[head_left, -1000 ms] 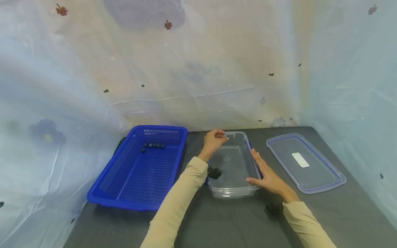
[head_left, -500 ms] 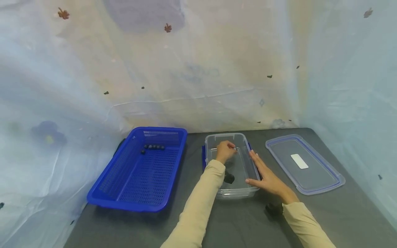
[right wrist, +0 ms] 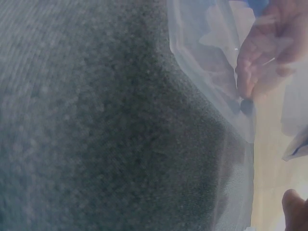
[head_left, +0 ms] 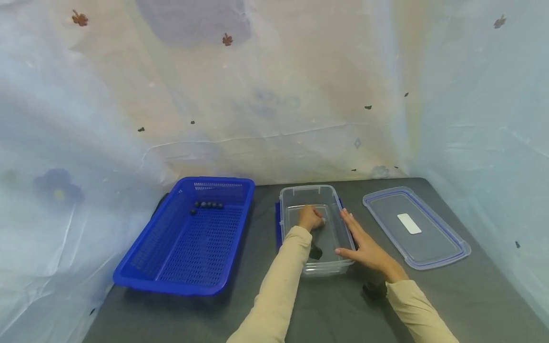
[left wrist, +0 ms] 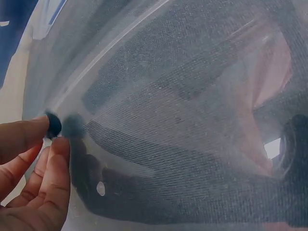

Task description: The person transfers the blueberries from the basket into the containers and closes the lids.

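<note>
My left hand (head_left: 310, 218) is down inside a clear plastic food container (head_left: 298, 188). Its thumb and fingertips pinch a small, dark, round blueberry (left wrist: 54, 125), held low over the container floor in the left wrist view. Through the clear wall, the right wrist view also shows the blueberry (right wrist: 247, 106) at the fingertips. My right hand (head_left: 364, 245) rests along the container's right side, fingers straight and thumb over the rim. Several more blueberries (head_left: 208, 205) lie at the far end of a blue perforated basket (head_left: 171, 286) on the left.
To the right of the container, a clear lid (head_left: 388, 228) with a blue seal and a white label lies flat on the dark grey table (head_left: 334, 314). A blue side latch (head_left: 278, 224) hangs out at the container's left. A patterned plastic curtain (head_left: 274, 95) closes off the back and sides.
My left hand has moved from above the container's far left rim down and nearer into its middle, still pinching the blueberry. The right hand stays on the container's side.
</note>
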{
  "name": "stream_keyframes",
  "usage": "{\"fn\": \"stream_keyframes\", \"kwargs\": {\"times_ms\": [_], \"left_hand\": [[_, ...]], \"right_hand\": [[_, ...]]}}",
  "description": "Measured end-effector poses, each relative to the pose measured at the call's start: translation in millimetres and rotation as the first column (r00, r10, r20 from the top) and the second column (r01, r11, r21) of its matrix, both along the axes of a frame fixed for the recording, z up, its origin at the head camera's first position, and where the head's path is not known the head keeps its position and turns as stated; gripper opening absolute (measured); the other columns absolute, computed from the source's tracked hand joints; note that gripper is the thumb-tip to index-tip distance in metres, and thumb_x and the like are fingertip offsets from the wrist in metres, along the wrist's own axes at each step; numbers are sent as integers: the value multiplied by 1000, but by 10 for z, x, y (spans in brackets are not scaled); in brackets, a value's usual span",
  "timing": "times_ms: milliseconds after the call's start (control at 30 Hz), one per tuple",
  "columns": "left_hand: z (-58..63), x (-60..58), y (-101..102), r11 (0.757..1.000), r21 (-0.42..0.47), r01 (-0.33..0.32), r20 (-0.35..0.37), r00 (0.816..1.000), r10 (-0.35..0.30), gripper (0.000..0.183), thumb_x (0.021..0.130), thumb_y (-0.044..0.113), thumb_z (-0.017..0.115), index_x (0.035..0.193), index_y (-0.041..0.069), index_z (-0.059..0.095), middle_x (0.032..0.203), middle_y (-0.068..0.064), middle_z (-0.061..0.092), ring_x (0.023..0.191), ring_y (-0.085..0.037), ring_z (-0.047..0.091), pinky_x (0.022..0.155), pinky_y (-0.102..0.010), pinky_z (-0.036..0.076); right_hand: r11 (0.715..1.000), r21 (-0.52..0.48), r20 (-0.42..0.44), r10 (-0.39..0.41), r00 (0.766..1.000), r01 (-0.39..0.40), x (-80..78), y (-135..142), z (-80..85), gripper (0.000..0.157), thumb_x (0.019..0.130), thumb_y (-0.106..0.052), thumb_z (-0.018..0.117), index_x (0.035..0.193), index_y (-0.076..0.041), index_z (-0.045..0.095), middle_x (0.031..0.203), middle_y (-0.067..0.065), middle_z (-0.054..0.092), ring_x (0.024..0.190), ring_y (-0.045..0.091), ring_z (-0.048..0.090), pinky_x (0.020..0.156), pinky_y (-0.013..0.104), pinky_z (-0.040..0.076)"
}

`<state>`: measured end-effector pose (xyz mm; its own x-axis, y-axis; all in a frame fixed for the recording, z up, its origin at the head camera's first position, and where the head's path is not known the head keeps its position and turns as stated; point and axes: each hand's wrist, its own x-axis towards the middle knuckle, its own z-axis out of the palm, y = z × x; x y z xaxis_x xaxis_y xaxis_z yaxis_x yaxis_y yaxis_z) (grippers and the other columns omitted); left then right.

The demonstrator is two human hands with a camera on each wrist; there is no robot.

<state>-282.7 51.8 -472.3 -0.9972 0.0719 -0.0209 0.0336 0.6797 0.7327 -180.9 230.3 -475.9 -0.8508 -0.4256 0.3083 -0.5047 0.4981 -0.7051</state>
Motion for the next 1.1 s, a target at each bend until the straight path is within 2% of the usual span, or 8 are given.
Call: {"fn": "stream_keyframes", "kwargs": {"times_ms": [167,200,300,400,433,633,800,1100], "left_hand": [[-97,-161,-48,1000,18,20,58,998,-21,15,66,0,82,76,6,73,76,-4,67,77,-22,63,70,-28,52],[-233,-264,-63,998,50,37,8,999,-37,14,66,4,82,74,10,72,74,-1,66,73,-19,62,66,-27,51],[-251,-341,-93,994,91,61,-6,998,-61,14,69,11,84,76,14,72,75,3,67,71,-16,63,64,-27,51],[-107,-284,-109,984,169,65,-3,998,-65,13,73,14,83,83,11,73,81,0,69,75,-17,65,67,-29,52],[70,-189,-112,984,170,52,41,997,-59,15,76,12,82,87,7,74,85,-3,70,80,-20,66,71,-32,53],[422,-48,-197,947,303,106,7,994,-113,23,86,13,75,104,1,70,93,-5,68,84,-18,64,73,-30,52],[596,-77,-343,895,410,174,2,981,-192,32,89,19,72,115,2,66,100,-5,65,91,-19,62,83,-39,51],[912,-52,-742,859,459,227,-91,974,-209,26,93,21,67,115,8,65,103,-6,63,96,-26,61,80,-34,51]], "right_hand": [[1000,-5,9,4,1000,-4,-3,-15,-7,99,82,-28,75,155,-7,12,160,16,5,143,42,2,104,69,14],[1000,-6,9,4,1000,-4,-2,-14,-8,99,82,-28,76,155,-7,12,160,17,5,143,42,2,104,69,14],[1000,-10,9,5,1000,-5,1,-8,-13,99,82,-27,76,155,-6,12,160,19,6,143,42,1,104,69,13],[1000,-14,11,6,1000,-6,-2,1,-23,99,83,-27,75,155,-6,12,160,17,5,143,42,1,104,70,13],[1000,-14,14,4,1000,-4,-3,4,-25,98,83,-27,75,155,-6,12,160,17,4,144,41,0,104,70,13],[1000,-10,11,2,1000,-2,-5,1,-23,98,83,-28,75,155,-6,13,160,17,6,143,41,2,103,70,14],[1000,-17,12,5,1000,-5,8,0,-19,98,82,-27,75,155,-5,13,160,19,6,143,44,2,103,71,14],[1000,-20,3,-7,1000,7,14,4,-26,99,81,-28,76,155,-5,14,160,19,8,142,46,4,101,72,15]]}}
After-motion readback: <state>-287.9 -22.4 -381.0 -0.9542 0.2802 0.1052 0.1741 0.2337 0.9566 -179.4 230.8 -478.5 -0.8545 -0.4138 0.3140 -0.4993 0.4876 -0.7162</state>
